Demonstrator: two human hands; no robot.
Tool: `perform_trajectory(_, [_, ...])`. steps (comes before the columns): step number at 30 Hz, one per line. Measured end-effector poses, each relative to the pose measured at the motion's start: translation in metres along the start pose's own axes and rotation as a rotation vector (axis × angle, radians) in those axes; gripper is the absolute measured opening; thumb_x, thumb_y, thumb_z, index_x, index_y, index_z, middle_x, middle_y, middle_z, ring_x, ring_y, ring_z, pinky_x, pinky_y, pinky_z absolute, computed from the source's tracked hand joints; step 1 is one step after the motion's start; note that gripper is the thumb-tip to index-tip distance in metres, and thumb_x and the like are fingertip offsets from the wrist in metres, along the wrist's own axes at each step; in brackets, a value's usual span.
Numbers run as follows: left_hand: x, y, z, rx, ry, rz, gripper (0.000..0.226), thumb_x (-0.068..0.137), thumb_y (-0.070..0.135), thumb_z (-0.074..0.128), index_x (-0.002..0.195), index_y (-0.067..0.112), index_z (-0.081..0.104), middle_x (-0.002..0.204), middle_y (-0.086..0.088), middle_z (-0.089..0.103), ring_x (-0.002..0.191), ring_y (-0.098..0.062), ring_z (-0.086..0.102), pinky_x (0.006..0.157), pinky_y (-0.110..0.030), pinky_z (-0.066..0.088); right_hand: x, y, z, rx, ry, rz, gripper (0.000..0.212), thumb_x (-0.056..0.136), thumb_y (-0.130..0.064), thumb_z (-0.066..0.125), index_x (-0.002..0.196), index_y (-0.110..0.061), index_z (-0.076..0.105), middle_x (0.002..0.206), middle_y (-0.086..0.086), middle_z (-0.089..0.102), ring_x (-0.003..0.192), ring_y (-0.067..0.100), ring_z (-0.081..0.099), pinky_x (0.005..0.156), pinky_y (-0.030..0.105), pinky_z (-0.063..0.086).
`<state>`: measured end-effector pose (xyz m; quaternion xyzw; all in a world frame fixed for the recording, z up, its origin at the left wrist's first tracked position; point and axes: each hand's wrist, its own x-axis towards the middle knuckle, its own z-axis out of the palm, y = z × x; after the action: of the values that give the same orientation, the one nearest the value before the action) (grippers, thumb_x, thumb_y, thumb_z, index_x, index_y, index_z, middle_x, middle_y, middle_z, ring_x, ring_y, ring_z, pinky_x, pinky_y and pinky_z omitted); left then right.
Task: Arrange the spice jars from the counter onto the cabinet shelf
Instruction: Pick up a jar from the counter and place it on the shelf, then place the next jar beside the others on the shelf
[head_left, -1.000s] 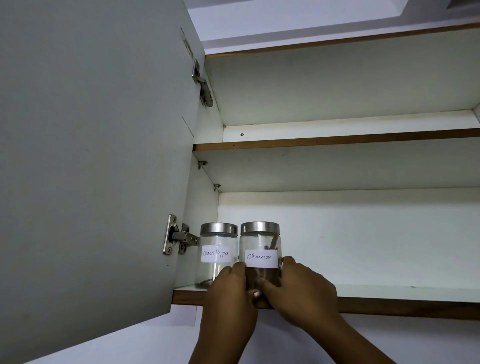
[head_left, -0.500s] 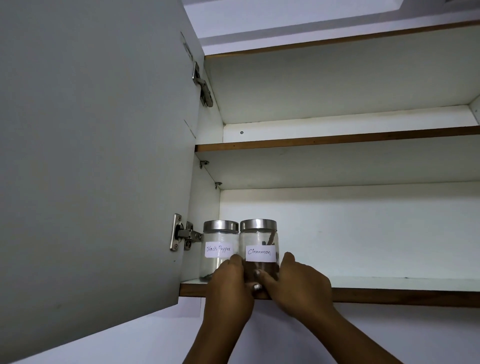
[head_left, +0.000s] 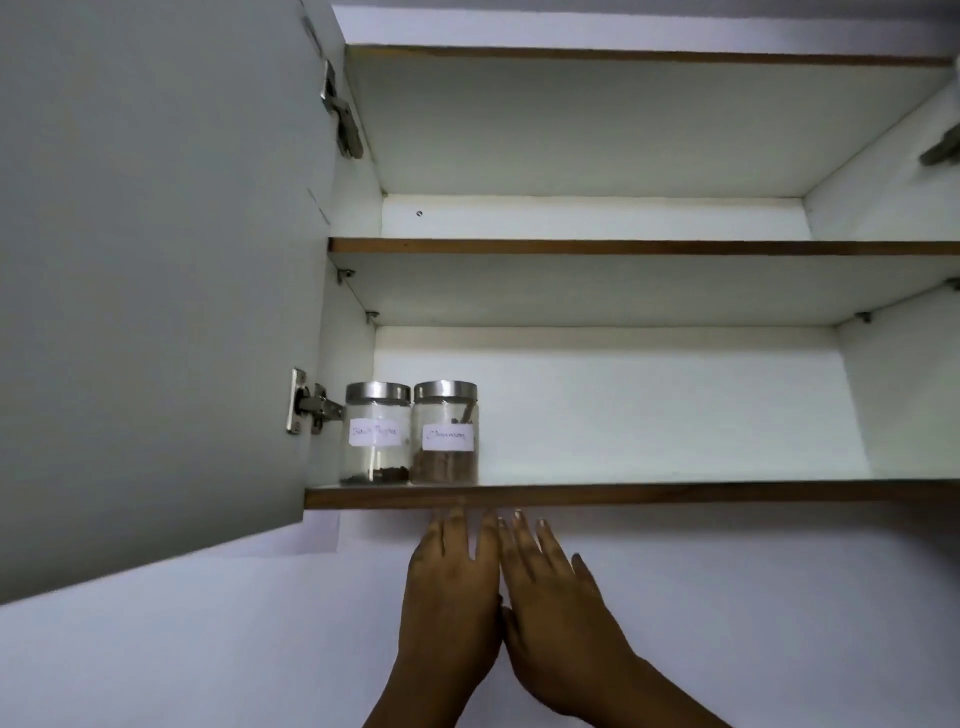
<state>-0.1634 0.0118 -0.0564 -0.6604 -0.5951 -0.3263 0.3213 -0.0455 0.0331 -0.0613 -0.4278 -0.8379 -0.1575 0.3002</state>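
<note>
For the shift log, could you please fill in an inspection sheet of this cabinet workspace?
Surface: bottom shelf, white, brown front edge.
Job's things: black pepper jar and cinnamon jar upright, side by side at the shelf's left end, lids on.
Clutter: nothing seen.
Hands: left hand and right hand open, below the shelf edge, holding nothing.
Cables: nothing seen.
Surroundings: cabinet door open at left; upper shelf above.

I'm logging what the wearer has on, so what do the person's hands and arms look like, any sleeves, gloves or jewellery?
Both are bare: the left hand and right hand wear no gloves or rings that I can see, and the forearms show no sleeves, watch or bracelet down to the picture's edge.
</note>
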Motion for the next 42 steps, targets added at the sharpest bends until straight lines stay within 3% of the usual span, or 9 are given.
perform_trajectory(6, [-0.076, 0.060, 0.047, -0.094, -0.338, 0.185, 0.089, 0.086, 0.027, 0.056, 0.149, 0.016, -0.007, 0.159, -0.008, -0.007, 0.146, -0.027, -0.002, 0.117, -0.037, 0.014, -0.114, 0.035, 0.017, 0.038, -0.200, 0.132, 0.079, 0.095, -0.041, 0.038, 0.148, -0.018, -0.015, 0.155, 0.000, -0.024, 0.144, 0.020, -0.016, 0.118, 0.038, 0.012])
perform_trajectory(12, [-0.190, 0.139, 0.078, -0.197, -0.699, 0.461, 0.091, 0.086, 0.035, 0.052, 0.147, 0.002, -0.008, 0.157, -0.016, -0.007, 0.146, -0.025, -0.005, 0.118, -0.031, -0.001, -0.264, 0.066, 0.035, 0.084, -0.474, 0.252, 0.091, 0.088, -0.049, 0.052, 0.150, -0.009, -0.001, 0.158, 0.010, -0.010, 0.145, 0.028, -0.005, 0.117, 0.044, 0.014])
perform_trajectory(14, [-0.233, 0.175, 0.082, -0.285, -0.781, 0.537, 0.087, 0.083, 0.038, 0.052, 0.145, -0.005, 0.007, 0.155, -0.023, 0.008, 0.145, -0.031, 0.012, 0.119, -0.034, 0.014, -0.327, 0.076, 0.045, 0.126, -0.527, 0.302, 0.088, 0.088, -0.049, 0.050, 0.150, -0.009, 0.003, 0.158, 0.010, -0.004, 0.145, 0.028, -0.001, 0.117, 0.043, 0.013])
perform_trajectory(16, [-0.275, 0.210, 0.093, -0.311, -0.808, 0.649, 0.076, 0.070, 0.042, 0.054, 0.124, -0.011, 0.049, 0.129, -0.029, 0.051, 0.117, -0.035, 0.057, 0.093, -0.034, 0.049, -0.385, 0.089, 0.053, 0.156, -0.560, 0.333, 0.082, 0.089, -0.047, 0.050, 0.150, -0.008, 0.010, 0.158, 0.012, 0.005, 0.144, 0.029, 0.005, 0.117, 0.043, 0.012])
perform_trajectory(19, [-0.330, 0.260, 0.105, -0.287, -0.888, 0.698, 0.082, 0.035, 0.053, 0.081, 0.096, -0.001, 0.072, 0.101, -0.013, 0.072, 0.089, -0.017, 0.071, 0.078, -0.021, 0.051, -0.456, 0.110, 0.056, 0.177, -0.697, 0.402, 0.077, 0.086, -0.047, 0.054, 0.146, -0.013, 0.021, 0.157, 0.010, 0.009, 0.143, 0.032, 0.007, 0.114, 0.049, 0.018])
perform_trajectory(22, [-0.376, 0.311, 0.118, -0.489, -1.164, 0.553, 0.109, 0.065, 0.059, 0.070, 0.142, -0.004, 0.027, 0.149, -0.018, 0.029, 0.136, -0.014, 0.037, 0.110, -0.020, 0.027, -0.510, 0.152, 0.047, 0.147, -0.781, 0.459, 0.065, 0.085, -0.047, 0.054, 0.140, -0.020, 0.032, 0.157, 0.008, 0.008, 0.143, 0.030, 0.005, 0.113, 0.051, 0.018])
perform_trajectory(24, [-0.394, 0.343, 0.127, -0.647, -1.263, 0.482, 0.101, 0.080, 0.052, 0.059, 0.149, 0.017, -0.007, 0.158, -0.004, -0.002, 0.145, -0.015, 0.007, 0.115, -0.021, 0.010, -0.531, 0.183, 0.040, 0.092, -0.761, 0.490, 0.063, 0.084, -0.048, 0.053, 0.138, -0.023, 0.035, 0.157, 0.008, 0.012, 0.143, 0.028, 0.010, 0.113, 0.047, 0.021])
perform_trajectory(33, [-0.423, 0.438, 0.143, -0.888, -1.409, 0.064, 0.115, 0.072, 0.044, 0.073, 0.148, 0.022, -0.011, 0.154, 0.002, 0.010, 0.140, -0.011, 0.019, 0.113, -0.021, 0.019, -0.591, 0.262, 0.043, 0.489, -1.137, 0.587, 0.108, 0.067, -0.051, 0.075, 0.147, -0.033, 0.005, 0.153, 0.001, 0.021, 0.135, 0.023, 0.031, 0.109, 0.042, 0.032])
perform_trajectory(42, [-0.424, 0.426, 0.144, -1.071, -1.160, -0.323, 0.110, 0.059, 0.035, 0.083, 0.144, 0.032, 0.013, 0.133, 0.023, 0.034, 0.122, 0.005, 0.039, 0.093, 0.002, 0.029, -0.583, 0.273, 0.060, 0.744, -0.922, 0.584, 0.104, 0.056, -0.050, 0.080, 0.140, -0.042, 0.019, 0.135, -0.010, 0.047, 0.118, 0.010, 0.050, 0.099, 0.035, 0.045])
